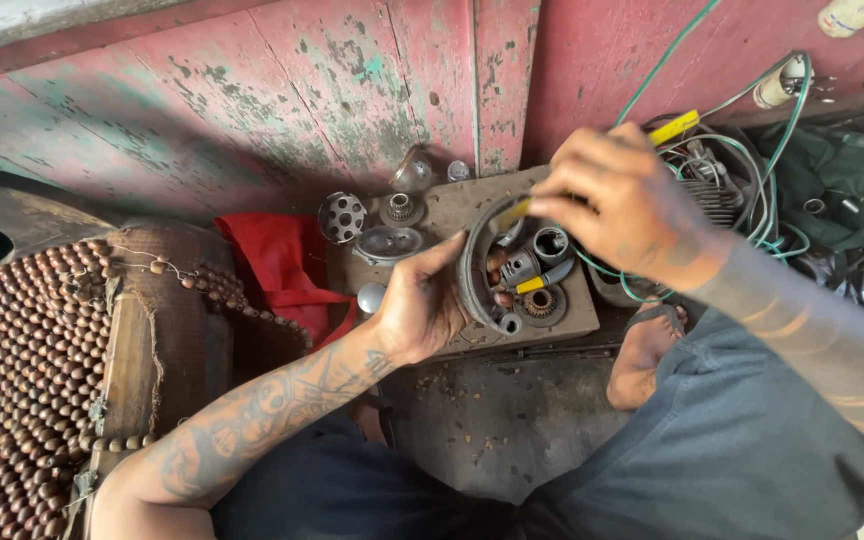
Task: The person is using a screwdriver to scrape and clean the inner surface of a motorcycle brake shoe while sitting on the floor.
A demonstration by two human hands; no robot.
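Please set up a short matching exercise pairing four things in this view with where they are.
Things:
1. curved brake shoe
2. red cloth
3. beaded seat cover
4. green wires

Places:
A. far left of the view
B. right, beside the red wall
C. held in the left hand, with the right hand at its top end
D. left of the board of small metal parts

Pairs: 1-C, 2-D, 3-A, 4-B
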